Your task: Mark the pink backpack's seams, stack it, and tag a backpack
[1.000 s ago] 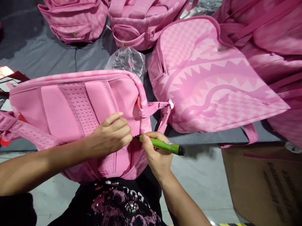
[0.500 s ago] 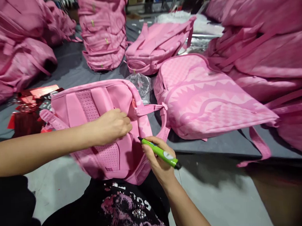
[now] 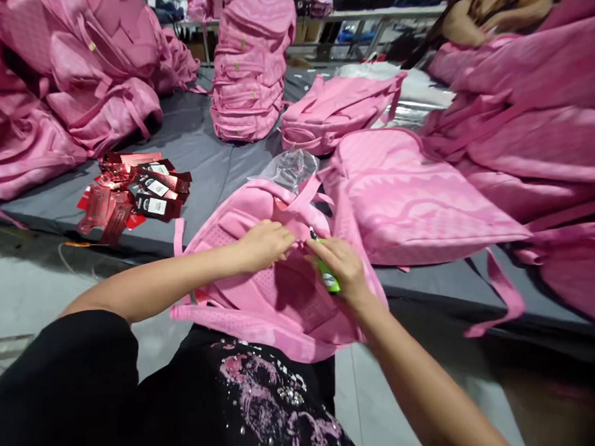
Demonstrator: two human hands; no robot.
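A pink backpack leans against my lap and the table's front edge, its strap side facing up. My left hand is closed on the backpack's fabric near its upper part, fingertips curled in. Close beside it, my right hand grips a green marker, whose dark tip points up and away from me. The right fingertips also meet the pink fabric; whether they pinch it I cannot tell. Just beyond the backpack lies a crumpled clear plastic bag.
Red and black tags lie piled on the grey-covered table. A second backpack lies to the right, its strap hanging over the edge. Stacked backpacks stand behind, with large heaps at both sides. Another person's arms show at the back right.
The backpack has tilted and bunched up between my hands. Both hands have come closer together, and the marker has turned more upright. My view has shifted, showing more of the table and tags.
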